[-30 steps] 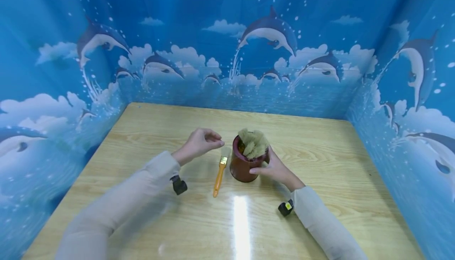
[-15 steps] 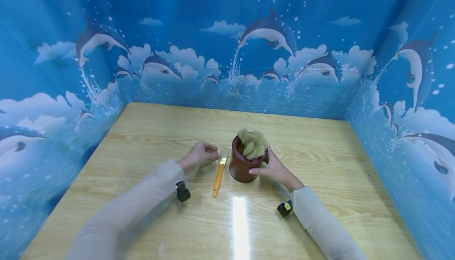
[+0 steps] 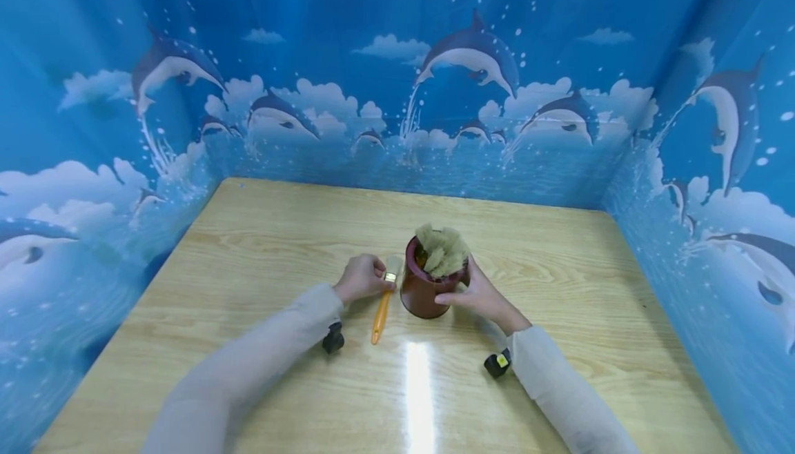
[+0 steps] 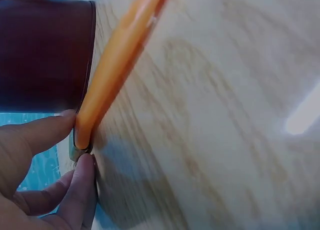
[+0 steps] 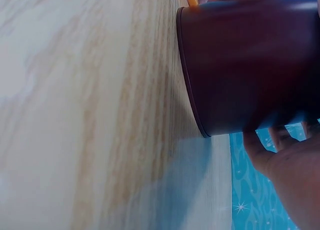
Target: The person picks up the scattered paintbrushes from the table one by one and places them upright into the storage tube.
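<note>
A flat paintbrush (image 3: 381, 316) with an orange handle, metal ferrule and pale bristles lies on the table. My left hand (image 3: 362, 278) pinches it near the ferrule. In the left wrist view, the thumb is on one side of the orange handle (image 4: 112, 64) and the fingers are on the other. Just right of the brush stands an upright reddish-brown round pot (image 3: 424, 295). Beige, crinkled, mesh-like pieces (image 3: 446, 250) stick out of its mouth. My right hand (image 3: 479, 295) grips the pot from its right side, thumb at the front; its other fingers are partly hidden behind.
The wood-grain table (image 3: 298, 219) meets a blue dolphin-print curtain (image 3: 348, 130) at the back and both sides. A bright light reflection (image 3: 419, 392) shows on the front of the tabletop. Each wrist carries a small black camera (image 3: 333, 338).
My left hand has moved down and to the right onto the paintbrush and now pinches it. The right hand and the pot have stayed where they were.
</note>
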Demonstrator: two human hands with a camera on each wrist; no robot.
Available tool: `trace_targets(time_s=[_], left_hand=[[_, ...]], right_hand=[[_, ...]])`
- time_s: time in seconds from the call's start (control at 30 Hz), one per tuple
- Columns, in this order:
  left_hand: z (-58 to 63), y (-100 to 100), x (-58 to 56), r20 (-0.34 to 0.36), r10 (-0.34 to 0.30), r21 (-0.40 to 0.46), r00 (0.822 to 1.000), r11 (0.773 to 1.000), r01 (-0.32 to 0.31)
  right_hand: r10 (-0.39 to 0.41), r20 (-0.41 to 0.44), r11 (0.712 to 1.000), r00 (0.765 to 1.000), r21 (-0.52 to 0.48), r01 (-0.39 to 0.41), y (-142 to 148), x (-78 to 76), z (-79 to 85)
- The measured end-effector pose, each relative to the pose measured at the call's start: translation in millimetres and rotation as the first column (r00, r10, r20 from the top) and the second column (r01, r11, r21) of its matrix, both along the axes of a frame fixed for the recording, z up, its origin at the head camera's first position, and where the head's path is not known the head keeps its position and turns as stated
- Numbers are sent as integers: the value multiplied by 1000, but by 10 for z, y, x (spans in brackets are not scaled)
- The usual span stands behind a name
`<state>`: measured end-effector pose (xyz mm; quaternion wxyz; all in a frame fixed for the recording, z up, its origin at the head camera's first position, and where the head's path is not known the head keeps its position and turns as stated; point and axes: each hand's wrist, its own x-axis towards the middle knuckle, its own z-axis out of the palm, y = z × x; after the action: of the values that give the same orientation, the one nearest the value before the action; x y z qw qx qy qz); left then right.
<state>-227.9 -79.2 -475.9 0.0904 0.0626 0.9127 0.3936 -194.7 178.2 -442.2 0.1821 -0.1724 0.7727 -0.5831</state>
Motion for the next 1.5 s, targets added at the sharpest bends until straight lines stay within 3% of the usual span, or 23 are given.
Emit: trace_targets(time_s=[0.13,0.67,0.93,1.27,1.5], left_hand=[[8,13,-11,-16,7,-27,1000,1000,-7],[-24,-22,-23,34,31,-26,999,999,-30],[-46,-94,-13,142,75,41,987,996,-81],[111,-318,18,244,116,116,963,982,-147],[298,-475,-25,294,124,163,948,971,-178]], right_hand=[[-1,13,1000,1000,-2,1,-3,8,-4],[-1,33,1000,999,-12,1,-8,13,15],[10,21,1000,1000,-17,-10,-5,11,13],[18,-9,1000,1000,-11,-18,-4,22,34],[12,-15,1000,1000,-11,-12,52,-110,-226]])
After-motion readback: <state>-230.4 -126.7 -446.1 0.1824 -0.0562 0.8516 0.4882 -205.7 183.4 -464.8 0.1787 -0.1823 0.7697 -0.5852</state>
